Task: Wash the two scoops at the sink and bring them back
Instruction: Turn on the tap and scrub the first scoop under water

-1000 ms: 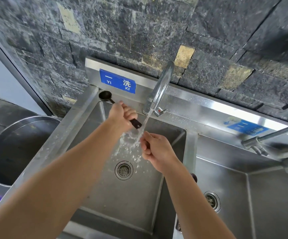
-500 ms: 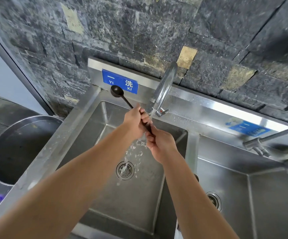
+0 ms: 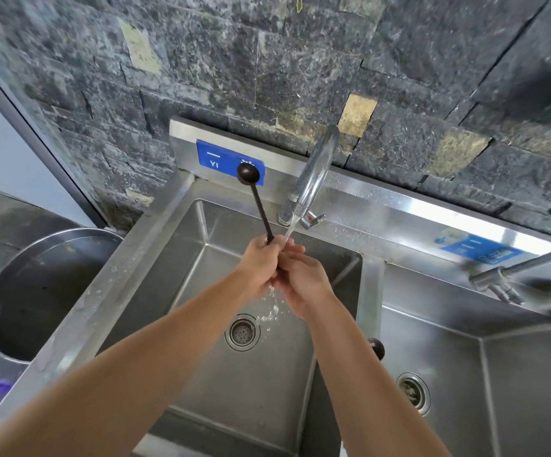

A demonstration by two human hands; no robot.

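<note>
A dark long-handled scoop (image 3: 260, 204) stands nearly upright over the left basin (image 3: 201, 245), its round bowl up in front of the blue label. My left hand (image 3: 259, 263) grips its handle low down. My right hand (image 3: 302, 282) is pressed against the left one, fingers wrapped around the handle's lower end, which is hidden. Water from the curved faucet (image 3: 317, 173) runs over both hands. The bowl of a second dark scoop (image 3: 375, 347) shows on the divider between the basins, its handle hidden behind my right forearm.
The drain (image 3: 242, 332) lies below my hands. A second basin (image 3: 465, 357) is to the right, with another faucet (image 3: 515, 275) reaching in from the right. A large round steel tub (image 3: 36, 291) stands left of the sink. Dark stone wall behind.
The scoop has swung from lying tilted to the left to nearly upright. My right hand has moved up from under the stream and closed against the left hand on the handle.
</note>
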